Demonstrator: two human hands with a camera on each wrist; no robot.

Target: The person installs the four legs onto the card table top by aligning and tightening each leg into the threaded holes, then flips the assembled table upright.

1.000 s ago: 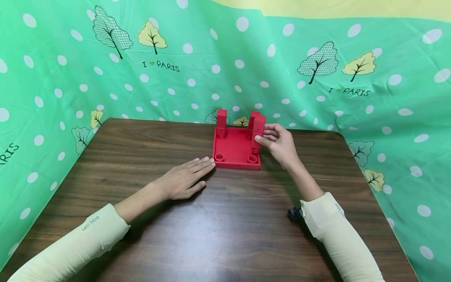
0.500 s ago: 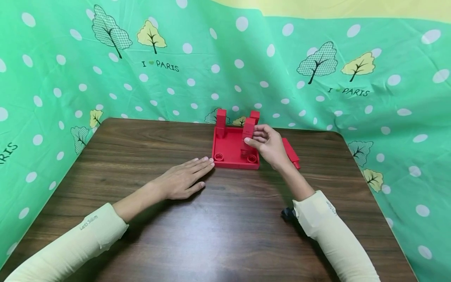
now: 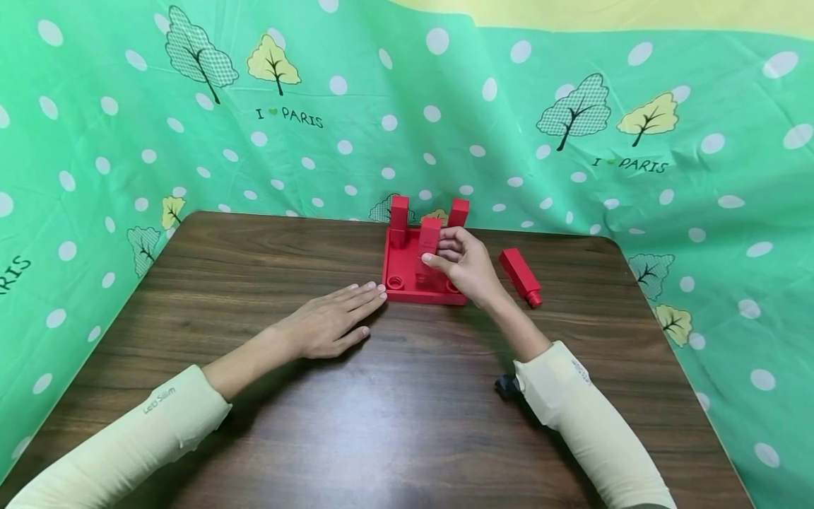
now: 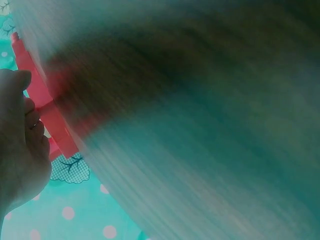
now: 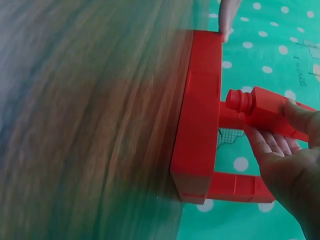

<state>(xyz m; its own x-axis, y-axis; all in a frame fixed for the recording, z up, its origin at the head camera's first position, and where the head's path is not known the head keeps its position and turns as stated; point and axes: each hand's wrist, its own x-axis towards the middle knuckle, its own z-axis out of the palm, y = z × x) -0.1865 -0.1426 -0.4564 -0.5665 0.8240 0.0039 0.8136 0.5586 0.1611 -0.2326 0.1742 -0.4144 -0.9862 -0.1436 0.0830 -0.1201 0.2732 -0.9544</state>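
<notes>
A square red tabletop [image 3: 420, 299] lies underside up on the wooden table, with a raised rim. Two red square legs stand at its far corners, a left leg [image 3: 399, 220] and a right leg [image 3: 459, 212]. My right hand [image 3: 469, 268] pinches a third red leg [image 5: 272, 111] between thumb and fingers above the tabletop. Its threaded end [image 5: 239, 101] points down, clear of the tabletop in the right wrist view. At the near left corner is a round threaded socket [image 3: 395, 283]; the near right one is partly hidden. My left hand [image 3: 331, 322] lies flat, fingertips touching the near left corner.
Another red leg [image 3: 520, 276] lies on the wooden table [image 3: 356, 438] to the right of the tabletop, threaded end toward me. A green dotted curtain [image 3: 343, 148] hangs right behind the table's far edge. The dark wrist camera [image 3: 506, 386] sits under my right sleeve.
My right hand has carried the held leg leftward, from the tabletop's right edge to above its middle. The leg lying on the right has come fully into view. The left hand stays put.
</notes>
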